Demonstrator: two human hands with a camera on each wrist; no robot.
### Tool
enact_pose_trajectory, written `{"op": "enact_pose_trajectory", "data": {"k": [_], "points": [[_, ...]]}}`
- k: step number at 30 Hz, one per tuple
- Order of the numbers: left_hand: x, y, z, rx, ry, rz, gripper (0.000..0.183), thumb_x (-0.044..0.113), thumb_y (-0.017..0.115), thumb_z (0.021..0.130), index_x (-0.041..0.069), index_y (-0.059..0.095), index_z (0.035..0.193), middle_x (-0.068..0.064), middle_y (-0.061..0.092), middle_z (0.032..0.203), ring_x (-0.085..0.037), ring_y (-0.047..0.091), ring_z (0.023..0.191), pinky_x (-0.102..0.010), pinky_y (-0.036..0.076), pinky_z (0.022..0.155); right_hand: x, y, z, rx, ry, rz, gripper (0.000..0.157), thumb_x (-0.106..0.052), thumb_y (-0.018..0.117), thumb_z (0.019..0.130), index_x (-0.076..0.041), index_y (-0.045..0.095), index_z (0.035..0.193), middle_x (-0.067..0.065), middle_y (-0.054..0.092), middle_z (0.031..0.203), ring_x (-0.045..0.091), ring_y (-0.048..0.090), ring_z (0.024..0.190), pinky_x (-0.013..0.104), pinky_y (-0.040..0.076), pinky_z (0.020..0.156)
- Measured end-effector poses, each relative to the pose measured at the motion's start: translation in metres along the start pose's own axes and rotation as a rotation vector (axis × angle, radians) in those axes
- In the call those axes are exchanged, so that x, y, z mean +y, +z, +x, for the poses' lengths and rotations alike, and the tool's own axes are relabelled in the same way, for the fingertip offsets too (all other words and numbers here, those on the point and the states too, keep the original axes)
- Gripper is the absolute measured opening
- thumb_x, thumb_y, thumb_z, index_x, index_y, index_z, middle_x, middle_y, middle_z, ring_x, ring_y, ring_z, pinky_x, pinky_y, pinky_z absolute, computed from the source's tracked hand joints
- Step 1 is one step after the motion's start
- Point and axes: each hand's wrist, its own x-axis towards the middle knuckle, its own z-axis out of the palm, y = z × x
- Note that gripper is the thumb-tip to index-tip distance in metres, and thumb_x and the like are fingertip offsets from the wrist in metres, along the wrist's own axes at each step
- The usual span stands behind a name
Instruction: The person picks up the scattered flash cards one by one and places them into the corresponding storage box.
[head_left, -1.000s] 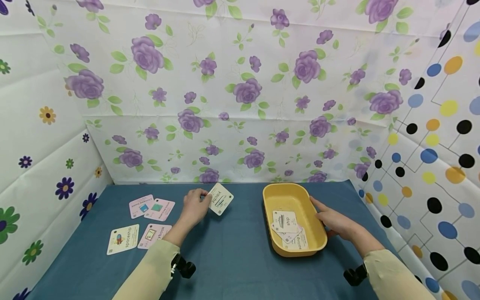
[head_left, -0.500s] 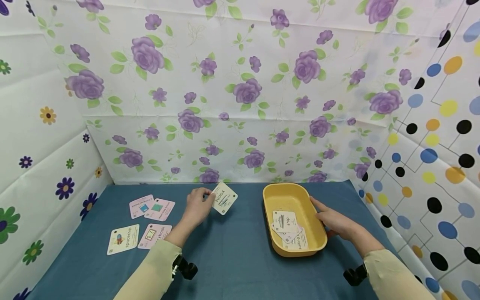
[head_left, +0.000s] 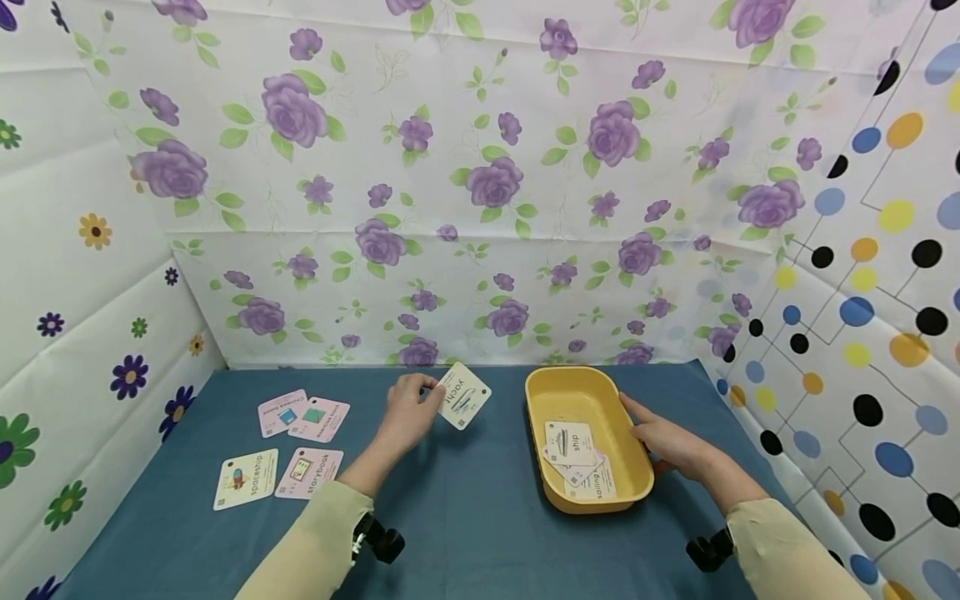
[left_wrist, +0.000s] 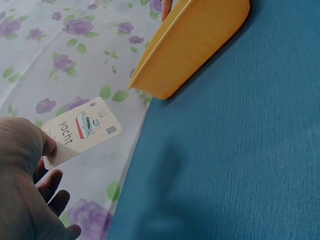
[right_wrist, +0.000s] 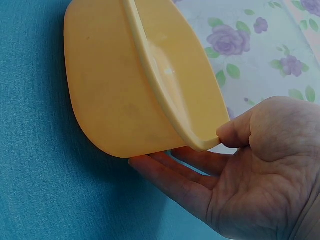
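My left hand (head_left: 410, 412) pinches the edge of a cream picture card (head_left: 463, 397) between thumb and finger, over the middle of the table. In the left wrist view this yacht card (left_wrist: 85, 131) shows a red and white boat beside its printed word. To the right stands a yellow plastic basin (head_left: 534, 400); a ship card (head_left: 570, 443) and other cards overlap on its bottom. My right hand (head_left: 670, 440) holds the basin's right side. The right wrist view has the thumb on the basin's rim (right_wrist: 197, 145) and the fingers (right_wrist: 175, 187) against the outside wall.
Left of my left arm lie a spaceship card (head_left: 246, 480), a storybook card (head_left: 307, 472) and two overlapping pink book cards (head_left: 320, 418). A blue cloth (head_left: 480, 533) covers the table. Flowered sheeting (head_left: 480, 275) rises behind it, with patterned sheets at both sides.
My left hand has carried the yacht card a little to the right, nearer the basin. My right hand and the basin have stayed in place.
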Motion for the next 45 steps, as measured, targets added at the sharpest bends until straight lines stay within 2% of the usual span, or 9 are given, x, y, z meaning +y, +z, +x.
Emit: {"op": "enact_pose_trajectory", "data": {"k": [12,20,30,40,45], "points": [[0.007,0.007,-0.003,-0.009,0.011,-0.022,0.025,0.026,0.058,0.104,0.003,0.066,0.110,-0.021,0.050,0.131,-0.037,0.042,0.117,-0.054,0.039,0.095,-0.001,-0.001,0.001,0.000,0.001,0.000,0.076,-0.013,0.042,0.107,-0.031,-0.004,0.165,0.024,-0.002,0.168,0.042,0.056,0.122,0.051,0.059,0.073],[0.014,0.012,-0.006,-0.017,0.033,-0.030,0.023,0.025,0.058,0.104,0.003,0.065,0.109,-0.019,0.051,0.127,-0.036,0.043,0.116,-0.054,0.039,0.094,-0.002,0.001,0.001,0.011,0.019,0.015,0.074,-0.014,0.041,0.107,-0.033,-0.002,0.166,0.020,0.000,0.169,0.043,0.051,0.129,0.051,0.059,0.075],[0.020,0.016,-0.007,-0.027,0.040,-0.057,0.023,0.025,0.058,0.104,0.004,0.065,0.107,-0.019,0.051,0.129,-0.036,0.042,0.118,-0.055,0.039,0.095,-0.001,0.000,0.000,-0.005,0.006,0.010,0.075,-0.014,0.041,0.108,-0.031,-0.003,0.166,0.023,-0.002,0.169,0.045,0.050,0.130,0.051,0.059,0.075],[0.030,0.023,-0.008,-0.042,0.057,-0.079,0.022,0.025,0.057,0.105,0.005,0.065,0.108,-0.018,0.051,0.131,-0.035,0.042,0.118,-0.053,0.040,0.093,-0.002,0.000,-0.001,-0.005,0.005,0.004,0.076,-0.014,0.042,0.107,-0.031,-0.003,0.165,0.025,0.000,0.168,0.044,0.052,0.128,0.051,0.058,0.074],[0.035,0.027,-0.009,-0.048,0.060,-0.091,0.021,0.025,0.057,0.105,0.006,0.066,0.106,-0.017,0.051,0.131,-0.035,0.042,0.118,-0.053,0.039,0.094,-0.002,0.000,-0.002,-0.002,0.007,0.010,0.076,-0.014,0.042,0.107,-0.032,-0.003,0.165,0.024,0.001,0.168,0.039,0.058,0.120,0.051,0.059,0.074]]}}
